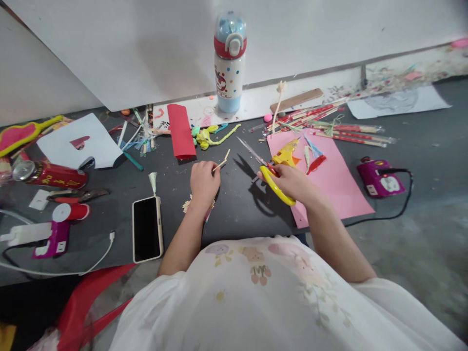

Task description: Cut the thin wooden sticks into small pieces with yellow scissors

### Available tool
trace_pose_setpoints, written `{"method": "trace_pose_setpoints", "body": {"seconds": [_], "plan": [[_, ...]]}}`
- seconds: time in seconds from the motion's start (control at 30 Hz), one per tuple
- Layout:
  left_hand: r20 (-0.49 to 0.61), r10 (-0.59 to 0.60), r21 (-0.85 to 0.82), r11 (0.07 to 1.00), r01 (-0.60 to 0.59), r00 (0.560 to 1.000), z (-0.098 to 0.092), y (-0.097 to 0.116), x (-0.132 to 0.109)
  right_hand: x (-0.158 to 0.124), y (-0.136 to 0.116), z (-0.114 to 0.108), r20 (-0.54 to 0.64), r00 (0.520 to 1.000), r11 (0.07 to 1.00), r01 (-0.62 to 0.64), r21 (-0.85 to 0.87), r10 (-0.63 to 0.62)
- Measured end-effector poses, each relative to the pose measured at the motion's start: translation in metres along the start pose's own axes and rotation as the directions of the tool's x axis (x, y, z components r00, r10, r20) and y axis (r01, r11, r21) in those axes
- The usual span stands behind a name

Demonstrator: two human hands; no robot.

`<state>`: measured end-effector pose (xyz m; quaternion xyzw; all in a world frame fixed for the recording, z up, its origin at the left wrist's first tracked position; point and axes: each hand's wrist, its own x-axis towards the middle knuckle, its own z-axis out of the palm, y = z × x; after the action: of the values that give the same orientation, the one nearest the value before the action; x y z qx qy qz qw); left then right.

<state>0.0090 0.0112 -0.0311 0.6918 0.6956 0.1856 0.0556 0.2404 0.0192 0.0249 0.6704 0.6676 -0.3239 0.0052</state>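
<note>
My left hand (pixel 204 183) pinches a thin, pale wooden stick (pixel 223 162), bent near its upper end, above the dark table (pixel 237 214). Small pale bits (pixel 187 204) lie beside and partly under my left wrist. To the right, my right hand (pixel 288 181) is closed around the yellow handle of a pair of scissors (pixel 280 187); the blades are parted and point up and left toward the stick, not touching it. Under my right forearm lies a pink sheet (pixel 336 180), with a yellow glue gun (pixel 287 152) and small tassels (pixel 316 158) on or near it.
A bottle (pixel 230 73) stands at the back behind a red paper (pixel 181 131) and yellow-green twisted pieces (pixel 208 136). A phone (pixel 146 229), red can (pixel 54 174) and pliers (pixel 80 196) lie left. Wrapped sticks (pixel 351 134) and a purple power adapter (pixel 380 178) are right.
</note>
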Motion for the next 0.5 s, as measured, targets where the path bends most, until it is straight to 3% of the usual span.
{"method": "trace_pose_setpoints", "body": {"seconds": [0.23, 0.37, 0.5], "plan": [[-0.004, 0.030, 0.000, 1.000, -0.030, 1.000, 0.000, 0.001, -0.001, -0.004, 0.020, -0.020, -0.044, 0.996, 0.985, -0.090, -0.149, 0.084], [0.002, 0.036, -0.002, 0.999, -0.036, 0.999, 0.001, 0.002, -0.001, -0.003, 0.018, -0.023, -0.108, 0.990, 0.949, -0.123, -0.292, 0.095], [0.009, 0.035, -0.010, 0.999, -0.035, 0.999, 0.001, 0.003, -0.002, 0.005, 0.009, -0.022, -0.201, 0.979, 0.923, -0.104, -0.371, 0.030]]}}
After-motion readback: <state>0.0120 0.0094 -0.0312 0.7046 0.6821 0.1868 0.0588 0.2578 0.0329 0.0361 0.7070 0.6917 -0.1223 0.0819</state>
